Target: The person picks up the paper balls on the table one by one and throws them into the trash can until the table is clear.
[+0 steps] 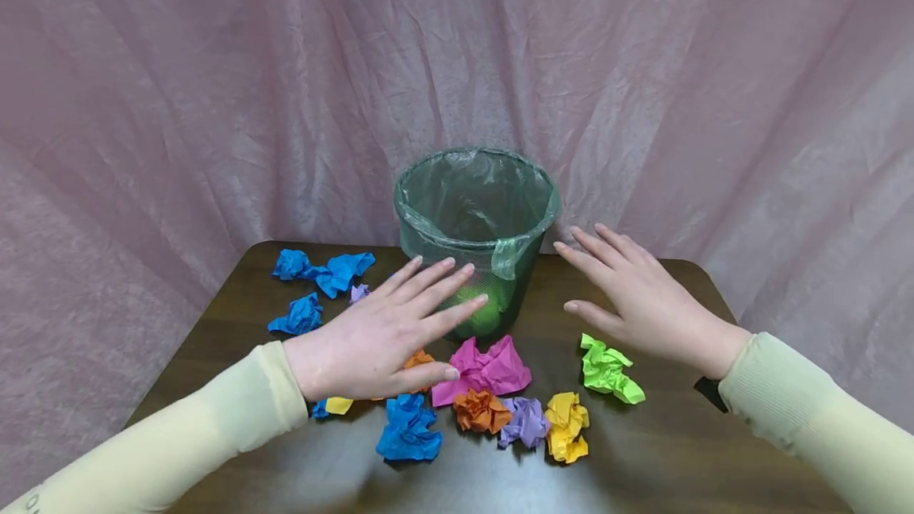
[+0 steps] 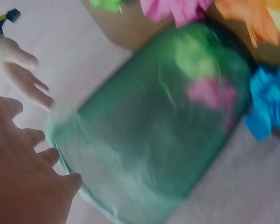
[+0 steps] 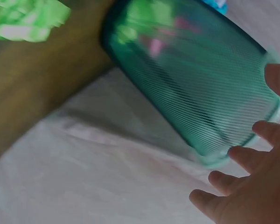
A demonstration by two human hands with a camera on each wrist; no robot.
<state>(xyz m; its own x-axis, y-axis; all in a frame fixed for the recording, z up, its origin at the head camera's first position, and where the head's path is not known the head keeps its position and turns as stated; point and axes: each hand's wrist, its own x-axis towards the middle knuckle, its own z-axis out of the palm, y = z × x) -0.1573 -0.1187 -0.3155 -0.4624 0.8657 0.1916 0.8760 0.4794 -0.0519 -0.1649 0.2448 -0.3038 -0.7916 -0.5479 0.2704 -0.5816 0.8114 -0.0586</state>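
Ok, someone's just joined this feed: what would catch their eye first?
Likely the green bin upright at the far side of the table, green and pink paper showing through its wall. Then the spread hands: left hand before the bin, right hand to its right. Bright crumpled papers lie scattered on the table.

Your mesh wastebasket (image 1: 517,280) is grid-patterned green, its liner (image 1: 505,258) translucent pale green. Through its wall you see lime paper (image 1: 485,314) and pink paper (image 2: 212,93). In front of it you have a magenta paper wad (image 1: 494,367), orange wad (image 1: 481,411), lilac wad (image 1: 524,423), yellow wad (image 1: 567,427) and blue wad (image 1: 409,428); to its left, blue wads (image 1: 298,314); to its right, a lime-green wad (image 1: 610,371). Your tabletop (image 1: 664,450) beneath it is dark brown, the curtain (image 1: 321,86) behind it dusty pink, your sleeves (image 1: 821,411) pale yellow.
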